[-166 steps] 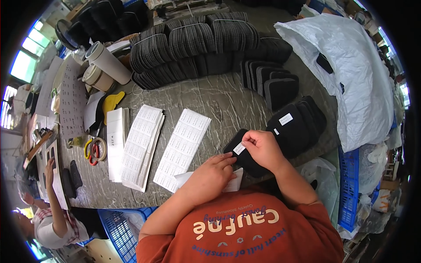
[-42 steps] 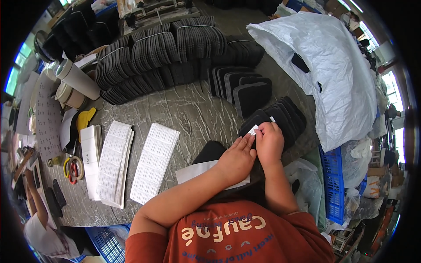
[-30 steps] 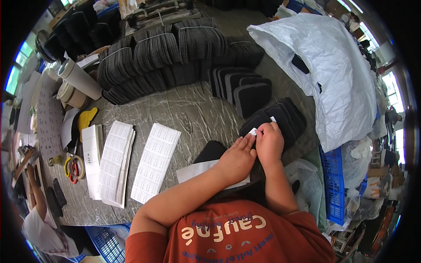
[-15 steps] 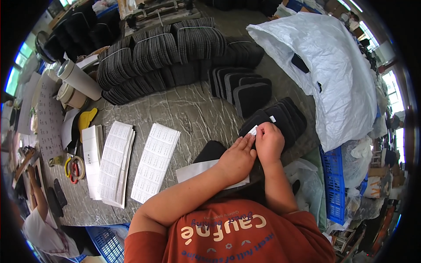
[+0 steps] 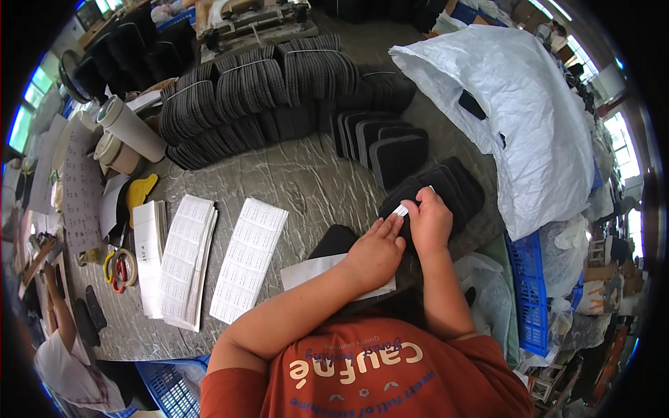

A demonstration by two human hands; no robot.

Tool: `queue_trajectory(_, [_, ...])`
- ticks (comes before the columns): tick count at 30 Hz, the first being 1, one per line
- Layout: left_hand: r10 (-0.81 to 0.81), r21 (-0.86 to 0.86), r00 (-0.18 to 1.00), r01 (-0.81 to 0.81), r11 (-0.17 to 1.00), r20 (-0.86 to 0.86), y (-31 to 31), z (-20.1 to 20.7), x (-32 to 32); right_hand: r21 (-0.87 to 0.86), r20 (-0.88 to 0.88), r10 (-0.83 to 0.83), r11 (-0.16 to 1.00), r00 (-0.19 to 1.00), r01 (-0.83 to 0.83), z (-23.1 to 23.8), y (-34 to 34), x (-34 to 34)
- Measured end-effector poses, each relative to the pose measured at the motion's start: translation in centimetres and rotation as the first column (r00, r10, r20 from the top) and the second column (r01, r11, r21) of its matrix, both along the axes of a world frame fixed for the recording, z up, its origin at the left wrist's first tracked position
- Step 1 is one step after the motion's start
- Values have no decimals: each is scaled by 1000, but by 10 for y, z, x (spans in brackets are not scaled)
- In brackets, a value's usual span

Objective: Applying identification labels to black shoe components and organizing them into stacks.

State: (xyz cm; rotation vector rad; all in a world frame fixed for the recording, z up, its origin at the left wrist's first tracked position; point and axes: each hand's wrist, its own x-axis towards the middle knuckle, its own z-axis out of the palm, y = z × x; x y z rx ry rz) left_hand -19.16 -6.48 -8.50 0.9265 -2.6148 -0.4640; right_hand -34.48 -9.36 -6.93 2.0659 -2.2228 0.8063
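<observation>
My left hand (image 5: 377, 255) reaches in over a white sheet (image 5: 304, 272), fingers pressed together at the tips on a small white label (image 5: 401, 210). Beside it, my right hand (image 5: 431, 221) is closed with the fingers curled, resting over a fanned group of black pads (image 5: 460, 187). The thumb points toward the label, and a bit of white shows at the fingertips. What the curled fingers pinch is hidden. A single black pad (image 5: 335, 240) lies partly under the white sheet, left of my left hand.
Printed label sheets (image 5: 248, 261) and a stack of them (image 5: 187, 261) lie left. Beyond are scissors (image 5: 111, 268), tape rolls (image 5: 125, 272) and a white cup (image 5: 131, 127). Bundled black pads (image 5: 251, 83) line the back. A white sack (image 5: 529, 118) and blue crate (image 5: 529, 292) stand right.
My right hand has shifted slightly up and away from the left fingertips, over the white tag on the pads. My left hand stays nearly in place with the label.
</observation>
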Motion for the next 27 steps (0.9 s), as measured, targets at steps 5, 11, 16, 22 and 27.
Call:
queue_trajectory(5, [4,8,995,-3,1000,-97,-6,6,13,-91,163,-4,996,987,19,-6,-1,-3])
queue_trajectory(11, [458,355,783,-323,877,-420,7,70,71,-188,692,315,947,649,-259,23,39,19])
queue_trajectory(16, [685,623,584,-352,698,-437,25,81,101,82,964,113,736,241,-672,44,53,65])
queue_trajectory(22, [791,846,444,-120,519,-422,38,78,132,86,950,151,714,274,-695,42,57,85])
queue_trajectory(27, [805,801,440,-263,538,-397,50,65,141,178,917,158,659,366,-731,53,58,94])
